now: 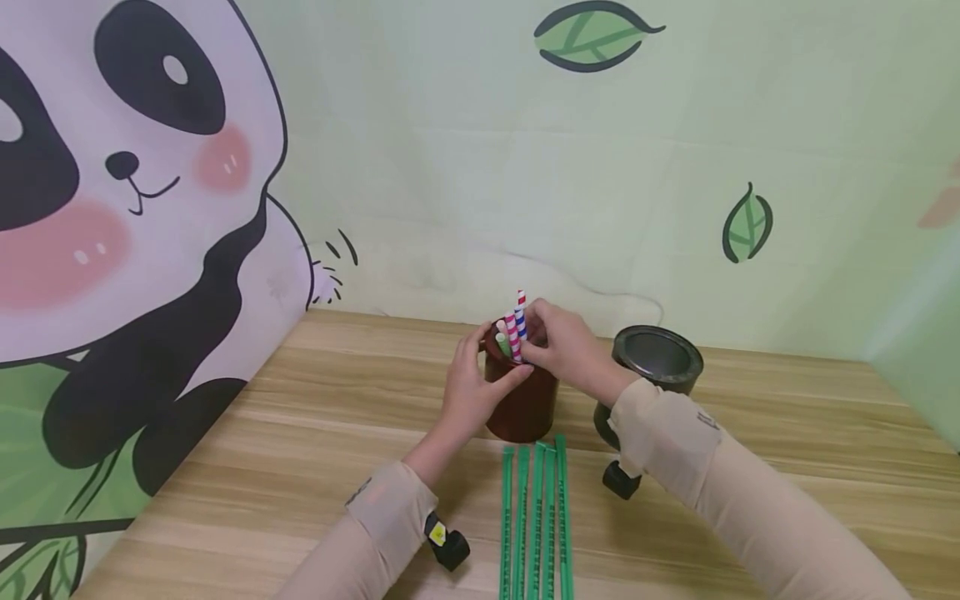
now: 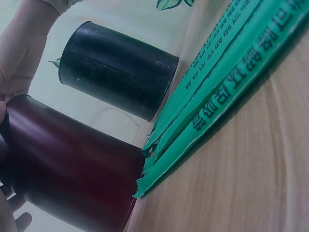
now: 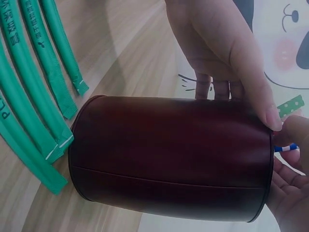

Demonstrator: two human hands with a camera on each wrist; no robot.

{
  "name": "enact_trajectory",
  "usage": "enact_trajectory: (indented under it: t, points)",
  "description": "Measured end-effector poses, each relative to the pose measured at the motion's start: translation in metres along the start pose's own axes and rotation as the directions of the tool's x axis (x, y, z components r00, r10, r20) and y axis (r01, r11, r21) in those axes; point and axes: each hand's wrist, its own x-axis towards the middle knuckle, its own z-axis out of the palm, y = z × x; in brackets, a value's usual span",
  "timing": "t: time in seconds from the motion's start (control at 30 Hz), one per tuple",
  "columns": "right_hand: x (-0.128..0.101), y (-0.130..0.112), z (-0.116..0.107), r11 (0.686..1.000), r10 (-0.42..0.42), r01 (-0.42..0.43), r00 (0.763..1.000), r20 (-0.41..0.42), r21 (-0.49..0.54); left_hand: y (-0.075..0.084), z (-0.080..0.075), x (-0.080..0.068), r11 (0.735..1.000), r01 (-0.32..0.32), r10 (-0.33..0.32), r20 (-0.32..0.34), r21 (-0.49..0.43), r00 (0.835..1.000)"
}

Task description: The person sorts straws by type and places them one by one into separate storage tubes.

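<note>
The dark red cup (image 1: 522, 406) stood upright on the wooden table (image 1: 300, 433), nearer its far edge than its near one and about midway between the side edges. Several straws (image 1: 513, 330) poked out of its mouth: one red-and-white striped, one blue-and-red striped, and a green one with white dots. The left hand (image 1: 471, 390) wrapped round the cup's side, thumb across the front near the rim, most likely to keep the light cup from tipping while the straws were handled. The right hand (image 1: 564, 343) sat at the rim with its fingers closed on the striped straws, pinching them where they left the cup.

Just in front of the cup, running toward the near edge, lay a row of green wrapped straws (image 1: 536, 525), side by side and roughly parallel, their far ends almost touching the cup's base, probably so as to be within easy reach. The wrappers carried printed characters, seen close in the left wrist view (image 2: 227, 92), but they were too slanted and blurred to read; a "PL" fragment showed on one in the right wrist view.

To the right of the red cup, just beside it, a black tin (image 1: 654, 367) stood upright with its mouth open. Behind the far edge hung a pale green backdrop with leaves (image 1: 592, 35) and a cartoon panda (image 1: 112, 183).
</note>
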Motion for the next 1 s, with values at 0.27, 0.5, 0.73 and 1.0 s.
enact_trajectory:
  t: [0.27, 0.5, 0.73, 1.0]
  points:
    - [-0.003, 0.001, -0.003, 1.0, 0.009, -0.008, 0.998, 0.069, -0.011, 0.002, 0.005, 0.001, 1.0, 0.002, -0.002, 0.014, -0.003, 1.0]
    - [-0.008, 0.002, -0.01, 1.0, -0.003, 0.002, 0.998, 0.067, 0.003, 0.003, 0.008, 0.002, 1.0, 0.005, -0.005, 0.017, -0.013, 1.0]
    - [-0.012, 0.003, -0.015, 0.998, 0.004, -0.006, 0.999, 0.036, 0.058, 0.002, 0.007, 0.003, 0.999, -0.007, 0.007, 0.015, -0.033, 1.0]
    - [-0.022, 0.001, -0.025, 0.995, -0.019, 0.022, 0.999, -0.032, 0.099, 0.004, -0.003, 0.001, 0.999, -0.038, 0.038, 0.018, 0.032, 0.999]
